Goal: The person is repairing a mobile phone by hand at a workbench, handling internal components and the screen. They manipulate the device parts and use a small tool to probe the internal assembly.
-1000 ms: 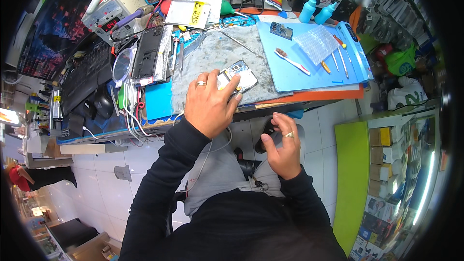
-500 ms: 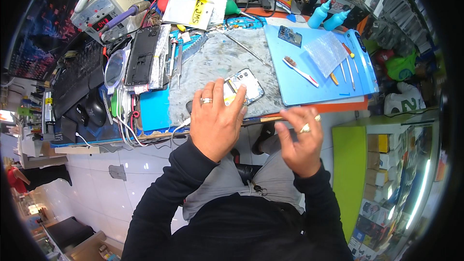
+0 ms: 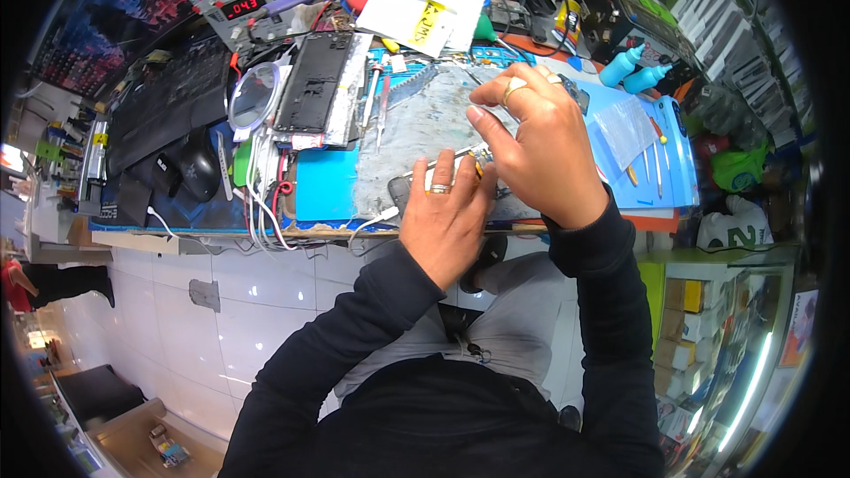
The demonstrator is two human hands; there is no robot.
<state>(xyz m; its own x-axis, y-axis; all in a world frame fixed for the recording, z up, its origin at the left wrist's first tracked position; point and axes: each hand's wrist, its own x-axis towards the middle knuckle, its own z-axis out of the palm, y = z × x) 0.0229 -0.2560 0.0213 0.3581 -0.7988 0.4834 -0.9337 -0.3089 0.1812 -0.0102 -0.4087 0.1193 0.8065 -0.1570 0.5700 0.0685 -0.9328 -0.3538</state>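
My left hand [image 3: 445,230] lies with its fingers spread across an opened phone [image 3: 401,189] on the worn grey mat [image 3: 390,133]. Most of the phone is hidden beneath that hand; one dark end and part of its exposed inside show. My right hand [image 3: 553,146] hangs above the mat's right part, thumb and forefinger a little apart, with nothing visible between them. Close by its fingertips is the upper end of a thin metal tool [image 3: 474,76], the rest hidden by the hand.
A dark phone part [image 3: 314,80], a magnifier [image 3: 254,97] and white cables [image 3: 262,204] lie left of the mat. On the right, a blue mat [image 3: 620,190] carries a clear bag [image 3: 624,128] and slim tools. Blue bottles [image 3: 622,64] stand behind it.
My right hand has moved up and forward from the bench's front edge to above the mat, near the metal tool. My left hand stays on the phone. The whole view has shifted.
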